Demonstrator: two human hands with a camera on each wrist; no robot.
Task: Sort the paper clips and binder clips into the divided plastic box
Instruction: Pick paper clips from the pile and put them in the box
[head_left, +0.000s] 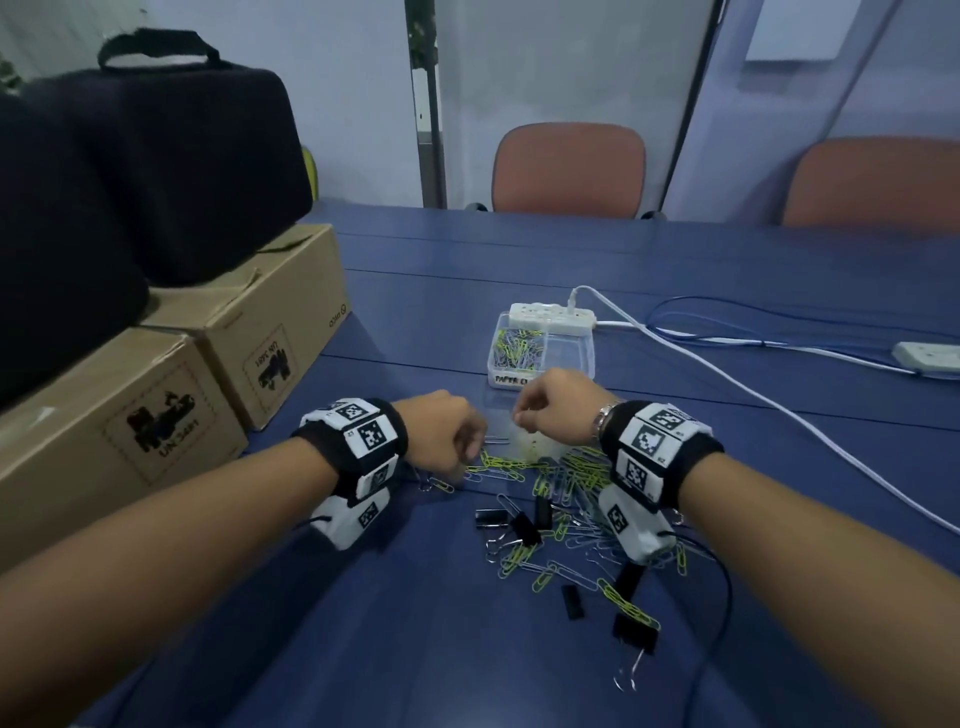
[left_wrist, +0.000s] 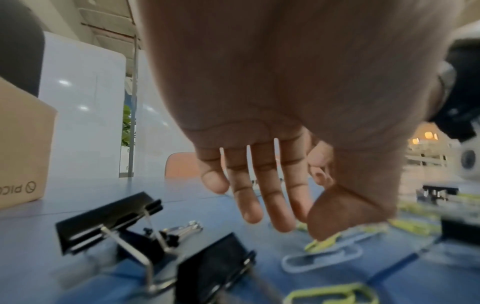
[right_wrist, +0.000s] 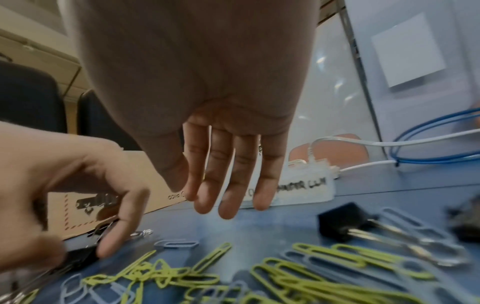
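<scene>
bench (head_left: 415, 649) is carrying everything | divided plastic box (head_left: 582, 345) is sitting beyond the hands, paper clips filling its left compartment | clip pile (head_left: 561, 499) is lying loose below the wrists | left hand (head_left: 441, 426) and right hand (head_left: 561, 410) are hovering, fingers relaxed, grasping nothing
</scene>
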